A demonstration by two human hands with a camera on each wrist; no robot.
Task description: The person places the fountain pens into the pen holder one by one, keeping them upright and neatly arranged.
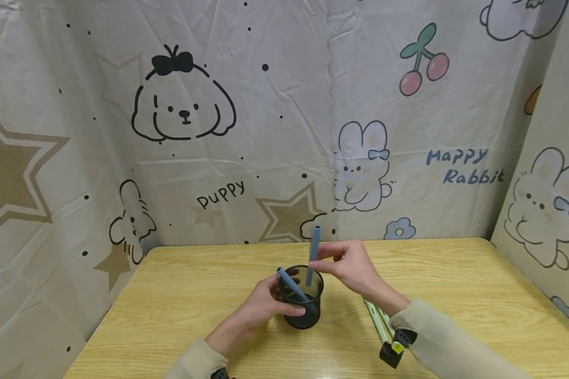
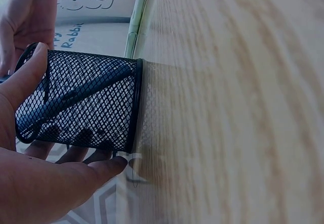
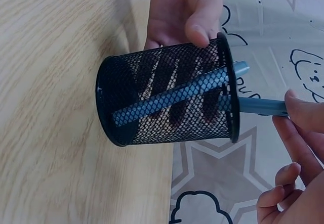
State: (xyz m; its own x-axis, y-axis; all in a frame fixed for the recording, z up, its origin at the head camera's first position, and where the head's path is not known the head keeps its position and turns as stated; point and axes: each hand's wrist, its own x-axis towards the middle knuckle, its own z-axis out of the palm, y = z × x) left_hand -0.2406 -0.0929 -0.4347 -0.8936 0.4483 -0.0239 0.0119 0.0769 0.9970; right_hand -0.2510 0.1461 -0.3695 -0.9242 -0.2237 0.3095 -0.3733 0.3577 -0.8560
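Observation:
A black mesh pen cup (image 1: 303,300) (image 2: 83,102) (image 3: 167,102) stands near the middle of the wooden table (image 1: 180,295). My left hand (image 1: 265,305) (image 2: 35,183) (image 3: 185,11) grips the cup, thumb on the rim and fingers round its wall. A blue pen (image 1: 290,284) (image 3: 172,96) leans inside it. My right hand (image 1: 348,266) (image 3: 298,148) pinches a second blue pen (image 1: 313,252) (image 3: 260,105) upright, its lower end just inside the cup's mouth.
Pale green pens (image 1: 376,318) (image 2: 137,16) lie on the table right of the cup, partly under my right forearm. Cartoon-printed cloth walls (image 1: 246,121) close in the back and both sides. A wrist camera (image 1: 394,348) sits on my right sleeve.

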